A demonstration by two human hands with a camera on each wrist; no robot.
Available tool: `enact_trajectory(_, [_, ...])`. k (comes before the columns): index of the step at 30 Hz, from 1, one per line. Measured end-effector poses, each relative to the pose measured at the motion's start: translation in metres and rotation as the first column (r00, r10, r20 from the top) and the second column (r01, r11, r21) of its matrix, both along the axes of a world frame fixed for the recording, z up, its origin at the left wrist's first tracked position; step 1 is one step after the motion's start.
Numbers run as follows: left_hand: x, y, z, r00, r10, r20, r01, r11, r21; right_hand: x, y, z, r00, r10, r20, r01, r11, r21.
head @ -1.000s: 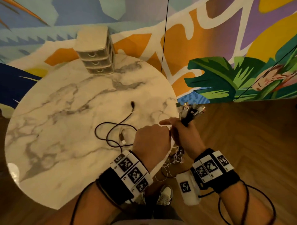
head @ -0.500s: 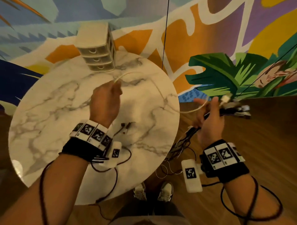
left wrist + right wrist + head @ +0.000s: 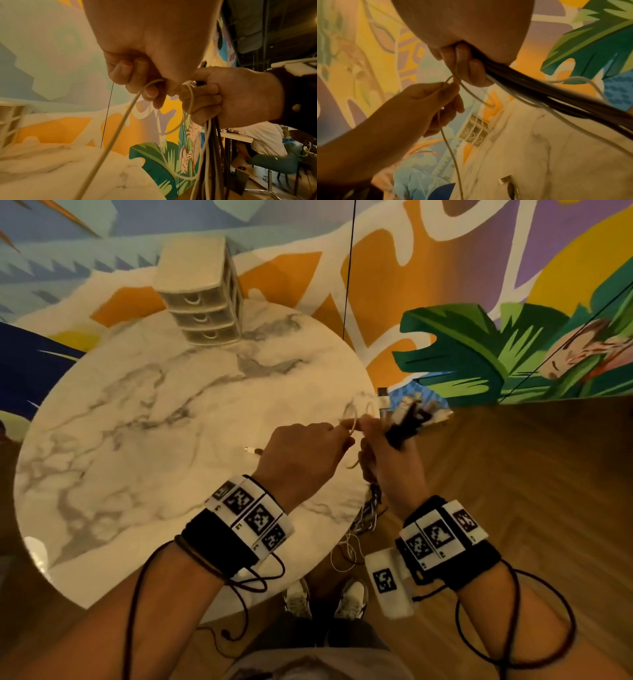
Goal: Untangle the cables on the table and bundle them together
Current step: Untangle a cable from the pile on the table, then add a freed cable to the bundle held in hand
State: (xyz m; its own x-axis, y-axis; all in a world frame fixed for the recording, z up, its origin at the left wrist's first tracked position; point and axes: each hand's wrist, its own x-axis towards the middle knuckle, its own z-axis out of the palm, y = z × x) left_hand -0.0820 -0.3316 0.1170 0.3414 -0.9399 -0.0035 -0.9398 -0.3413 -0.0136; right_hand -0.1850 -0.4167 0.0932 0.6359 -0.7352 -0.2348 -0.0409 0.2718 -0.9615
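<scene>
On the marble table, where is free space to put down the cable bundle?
Free: the wide marble table left of the left hand, below the drawer unit. Crowded: the right edge, where both hands meet, with the cable bundle and a white plug.

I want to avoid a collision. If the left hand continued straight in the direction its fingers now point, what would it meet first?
Most likely the right hand: the left hand, pinching the white cable, points at it and nearly touches its fingers, which grip the cable bundle. Depth is unclear.
</scene>
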Motion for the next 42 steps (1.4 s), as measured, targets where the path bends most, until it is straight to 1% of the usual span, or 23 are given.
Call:
enact_trajectory(2, [-0.002, -0.001, 0.001, 0.999, -0.023, -0.044, 0.023, 1.000, -0.008, 0.007, 0.003, -0.006, 0.998, 0.007, -0.069, -0.013, 0.996, -0.084])
enact_trajectory(4, [0.007, 0.012, -0.002, 0.989, 0.013, -0.147, -0.022, 0.998, -0.057, 0.009, 0.001, -0.010, 0.997, -0.031, -0.074, 0.025, 0.997, -0.079])
enact_trajectory(6, [0.026, 0.045, -0.011, 0.964, 0.159, -0.215, -0.167, 0.986, -0.022, 0.007, -0.005, -0.010, 0.996, -0.083, -0.042, 0.081, 0.996, -0.040])
enact_trajectory(7, [0.040, 0.068, -0.019, 0.943, 0.254, -0.216, -0.241, 0.967, 0.085, 0.005, -0.009, -0.010, 0.995, -0.101, -0.024, 0.100, 0.995, -0.020])
enact_trajectory(8, [0.056, 0.093, -0.029, 0.914, 0.355, -0.198, -0.298, 0.916, 0.268, 0.003, -0.012, -0.010, 0.994, -0.111, -0.012, 0.111, 0.994, -0.015])
enact_trajectory(9, [0.070, 0.118, -0.040, 0.885, 0.435, -0.167, -0.305, 0.811, 0.499, 0.001, -0.013, -0.011, 0.993, -0.116, -0.010, 0.116, 0.993, -0.020])
enact_trajectory(10, [0.080, 0.139, -0.053, 0.857, 0.495, -0.143, -0.272, 0.671, 0.690, 0.000, -0.014, -0.011, 0.993, -0.117, -0.015, 0.117, 0.993, -0.029])
enact_trajectory(11, [0.086, 0.155, -0.068, 0.831, 0.539, -0.138, -0.229, 0.556, 0.799, 0.001, -0.013, -0.012, 0.993, -0.117, -0.021, 0.116, 0.993, -0.035])
enact_trajectory(12, [0.087, 0.166, -0.083, 0.807, 0.570, -0.150, -0.195, 0.498, 0.845, 0.002, -0.012, -0.012, 0.993, -0.112, -0.026, 0.111, 0.993, -0.037])
enact_trajectory(13, [0.085, 0.173, -0.098, 0.796, 0.581, -0.170, -0.178, 0.494, 0.851, 0.004, -0.010, -0.013, 0.994, -0.103, -0.026, 0.102, 0.994, -0.036])
enact_trajectory(14, [0.082, 0.176, -0.111, 0.802, 0.563, -0.198, -0.171, 0.535, 0.827, 0.007, -0.008, -0.013, 0.995, -0.095, -0.024, 0.094, 0.995, -0.035])
enact_trajectory(16, [0.078, 0.173, -0.130, 0.849, 0.471, -0.240, -0.170, 0.673, 0.720, 0.011, -0.006, -0.015, 0.996, -0.081, -0.030, 0.080, 0.996, -0.030])
enact_trajectory(18, [0.077, 0.165, -0.138, 0.879, 0.416, -0.234, -0.175, 0.738, 0.652, 0.012, -0.006, -0.015, 0.996, -0.087, -0.033, 0.087, 0.996, -0.002])
enact_trajectory(21, [0.081, 0.154, -0.143, 0.878, 0.433, -0.203, -0.232, 0.757, 0.611, 0.013, -0.007, -0.015, 0.994, -0.110, -0.005, 0.110, 0.993, 0.052])
enact_trajectory(26, [0.105, 0.128, -0.143, 0.891, 0.445, -0.093, -0.321, 0.761, 0.564, 0.013, -0.009, -0.019, 0.991, -0.134, -0.004, 0.134, 0.991, 0.026])
enact_trajectory(28, [0.126, 0.119, -0.135, 0.845, 0.533, -0.025, -0.437, 0.717, 0.544, 0.010, -0.011, -0.016, 0.987, -0.161, -0.019, 0.162, 0.987, 0.009])
enact_trajectory(31, [0.168, 0.114, -0.116, 0.697, 0.716, 0.032, -0.664, 0.629, 0.403, 0.004, -0.018, -0.013, 0.966, -0.249, -0.074, 0.247, 0.968, -0.037])
enact_trajectory(34, [0.202, 0.121, -0.107, 0.554, 0.830, -0.064, -0.798, 0.552, 0.243, 0.001, -0.024, -0.015, 0.960, -0.274, -0.059, 0.271, 0.961, -0.059])
enact_trajectory(36, [0.206, 0.119, -0.107, 0.513, 0.850, -0.122, -0.824, 0.527, 0.208, 0.002, -0.025, -0.017, 0.960, -0.272, -0.060, 0.268, 0.961, -0.060])
enact_trajectory(38, [0.191, 0.106, -0.112, 0.560, 0.803, -0.205, -0.790, 0.592, 0.158, 0.004, -0.024, -0.018, 0.966, -0.252, -0.058, 0.249, 0.967, -0.045])
enact_trajectory(39, [0.177, 0.094, -0.116, 0.621, 0.729, -0.287, -0.739, 0.667, 0.094, 0.006, -0.023, -0.018, 0.970, -0.237, -0.056, 0.235, 0.971, -0.040])
enact_trajectory(41, [0.137, 0.064, -0.120, 0.797, 0.413, -0.441, -0.497, 0.863, -0.091, 0.009, -0.021, -0.017, 0.978, -0.201, -0.058, 0.199, 0.979, -0.049])
enact_trajectory(42, [0.115, 0.049, -0.121, 0.853, 0.235, -0.467, -0.332, 0.934, -0.136, 0.011, -0.021, -0.017, 0.982, -0.181, -0.051, 0.179, 0.983, -0.051])
